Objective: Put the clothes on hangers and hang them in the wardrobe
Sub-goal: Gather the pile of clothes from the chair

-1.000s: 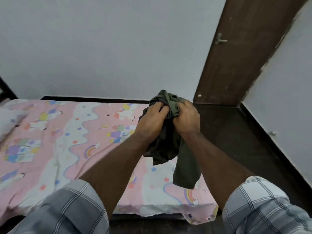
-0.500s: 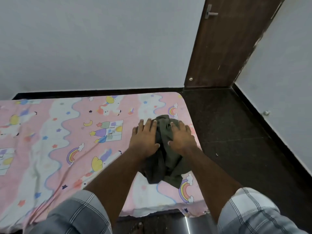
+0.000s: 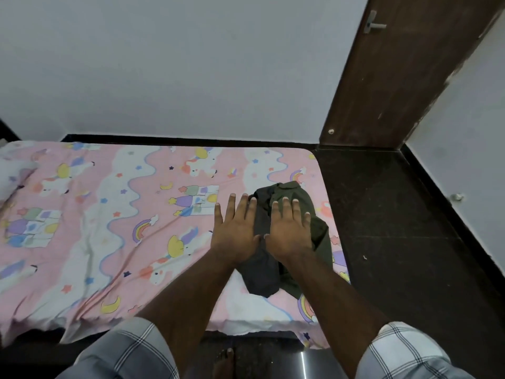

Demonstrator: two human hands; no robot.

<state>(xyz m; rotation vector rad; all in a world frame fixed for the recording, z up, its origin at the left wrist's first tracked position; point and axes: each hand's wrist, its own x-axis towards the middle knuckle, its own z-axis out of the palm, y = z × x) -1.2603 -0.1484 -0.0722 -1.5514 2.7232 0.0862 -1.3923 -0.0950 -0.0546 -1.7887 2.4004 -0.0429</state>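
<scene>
Now left hand (image 3: 235, 233) and right hand (image 3: 290, 231) flat, fingers spread, pressing green garment (image 3: 318, 236) on bed (image 3: 109, 214)

A dark green garment (image 3: 289, 242) is seen crumpled on the bed sheet (image 3: 109, 214), near its right edge. The left hand (image 3: 235, 231) is laid flat at the garment's left edge; the right hand (image 3: 291, 228) is pressed flat upon the garment, fingers straight.

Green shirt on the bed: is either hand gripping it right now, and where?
Neither grips it. The left hand and right hand lie flat, fingers straight, on the shirt lying on the bed.
</scene>
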